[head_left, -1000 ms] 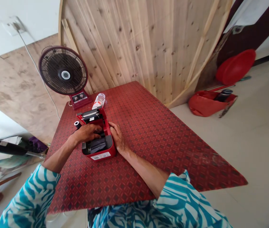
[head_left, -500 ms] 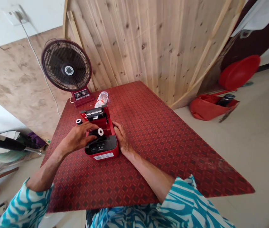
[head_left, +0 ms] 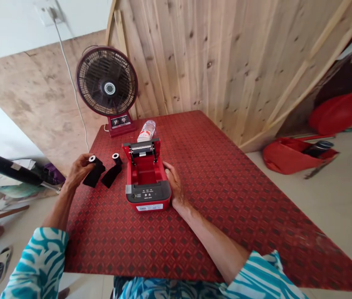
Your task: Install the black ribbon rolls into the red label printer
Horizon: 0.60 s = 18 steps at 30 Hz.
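A small red printer [head_left: 146,182] with a dark front panel stands on the red patterned table [head_left: 213,195], its lid tipped up at the back and its inner bay open. My right hand [head_left: 173,186] rests against the printer's right side, fingers curled on its edge. My left hand [head_left: 79,169] is out to the left, fingers closed on a black roll with a white core [head_left: 94,173] at the table's left edge. A second black roll with a white core [head_left: 112,170] lies on the table between that roll and the printer.
A dark red desk fan [head_left: 109,89] stands at the table's far left corner, its cord running up the wall. A plastic water bottle [head_left: 146,131] lies behind the printer. Pale wooden boards [head_left: 226,58] lean behind the table. Red basins [head_left: 291,154] sit on the floor to the right.
My left hand lifted a black roll out of the printer's bay and carried it left to the table's edge. The bay now shows nothing inside. The camera shifted, so everything sits further right.
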Each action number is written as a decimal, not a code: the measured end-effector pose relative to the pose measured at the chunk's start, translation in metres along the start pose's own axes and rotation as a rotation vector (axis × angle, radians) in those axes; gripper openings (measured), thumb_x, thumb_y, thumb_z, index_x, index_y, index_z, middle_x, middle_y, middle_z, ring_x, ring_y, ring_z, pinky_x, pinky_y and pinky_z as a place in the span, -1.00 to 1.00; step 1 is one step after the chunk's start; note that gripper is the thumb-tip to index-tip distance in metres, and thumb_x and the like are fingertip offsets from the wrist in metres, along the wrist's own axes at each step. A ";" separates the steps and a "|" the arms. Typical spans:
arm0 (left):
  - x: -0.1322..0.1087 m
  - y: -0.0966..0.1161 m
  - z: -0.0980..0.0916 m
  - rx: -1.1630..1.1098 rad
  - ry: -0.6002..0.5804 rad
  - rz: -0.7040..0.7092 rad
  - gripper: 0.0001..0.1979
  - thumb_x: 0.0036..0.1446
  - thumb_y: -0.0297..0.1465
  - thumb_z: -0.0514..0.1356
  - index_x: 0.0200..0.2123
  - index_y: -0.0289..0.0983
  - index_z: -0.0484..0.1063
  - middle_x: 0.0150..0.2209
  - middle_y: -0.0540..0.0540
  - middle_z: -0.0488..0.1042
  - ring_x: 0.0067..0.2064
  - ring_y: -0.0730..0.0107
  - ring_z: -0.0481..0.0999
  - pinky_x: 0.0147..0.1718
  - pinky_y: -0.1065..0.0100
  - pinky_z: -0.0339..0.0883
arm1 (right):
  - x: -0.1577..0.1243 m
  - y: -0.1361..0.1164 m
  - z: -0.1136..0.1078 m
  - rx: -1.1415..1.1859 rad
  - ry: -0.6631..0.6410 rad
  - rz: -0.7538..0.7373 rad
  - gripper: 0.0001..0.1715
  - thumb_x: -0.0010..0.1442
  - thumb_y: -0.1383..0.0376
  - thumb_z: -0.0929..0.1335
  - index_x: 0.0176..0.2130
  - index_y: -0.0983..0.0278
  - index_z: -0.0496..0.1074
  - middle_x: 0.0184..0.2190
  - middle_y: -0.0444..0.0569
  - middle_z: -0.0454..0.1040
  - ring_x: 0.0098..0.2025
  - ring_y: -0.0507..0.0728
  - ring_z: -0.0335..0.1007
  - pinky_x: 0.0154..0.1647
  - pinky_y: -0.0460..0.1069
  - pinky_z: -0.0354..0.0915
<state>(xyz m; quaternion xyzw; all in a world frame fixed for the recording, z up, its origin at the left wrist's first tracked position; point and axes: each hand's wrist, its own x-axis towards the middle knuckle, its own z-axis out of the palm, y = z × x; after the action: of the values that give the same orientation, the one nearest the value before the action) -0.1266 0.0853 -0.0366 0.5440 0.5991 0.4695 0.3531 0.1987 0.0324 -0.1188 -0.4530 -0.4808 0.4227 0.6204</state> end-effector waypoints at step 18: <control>0.026 0.035 0.010 0.681 -0.310 0.142 -0.37 -0.03 -0.02 0.20 0.04 -0.28 0.43 0.08 -0.23 0.47 0.10 0.04 0.45 0.09 0.14 0.29 | 0.001 -0.001 0.001 0.008 -0.005 0.014 -0.50 0.21 -0.01 0.20 0.03 0.14 0.37 0.09 0.00 0.40 0.18 0.20 0.25 0.26 0.19 0.10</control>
<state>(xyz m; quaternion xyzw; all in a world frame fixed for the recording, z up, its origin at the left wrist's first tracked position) -0.1104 0.1112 -0.0046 0.7348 0.6213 0.1790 0.2052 0.1985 0.0333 -0.1175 -0.4527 -0.4775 0.4301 0.6181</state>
